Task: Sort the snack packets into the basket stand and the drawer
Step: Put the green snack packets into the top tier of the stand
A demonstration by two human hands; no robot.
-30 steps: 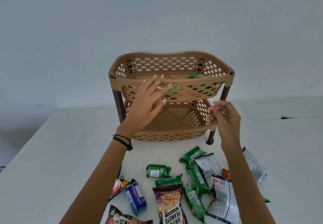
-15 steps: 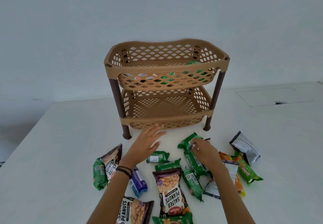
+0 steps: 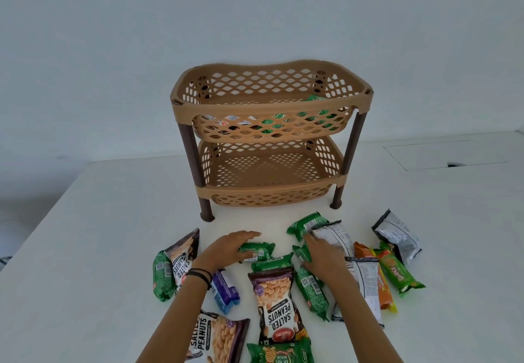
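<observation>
A tan two-tier basket stand (image 3: 269, 103) on brown legs stands on the white table (image 3: 113, 221). Green packets (image 3: 314, 99) and some white ones lie in its top basket; the lower basket (image 3: 269, 191) holds nothing. Loose snack packets lie in front of it. My left hand (image 3: 226, 249) grips a small green packet (image 3: 259, 250) between fingers and thumb. My right hand (image 3: 323, 256) curls over another green packet (image 3: 300, 252), beside a silver packet (image 3: 331, 233). No drawer is in view.
Around the hands lie salted peanut bags (image 3: 276, 303), a purple packet (image 3: 225, 291), a green packet at far left (image 3: 161, 276), orange and green biscuit packs (image 3: 397, 272) and a silver bag (image 3: 397, 235). A cable hatch (image 3: 442, 154) sits at back right.
Both hands came down from the basket stand to the loose packets on the table. The left hand closed round a small green packet; the right one settled on another green packet.
</observation>
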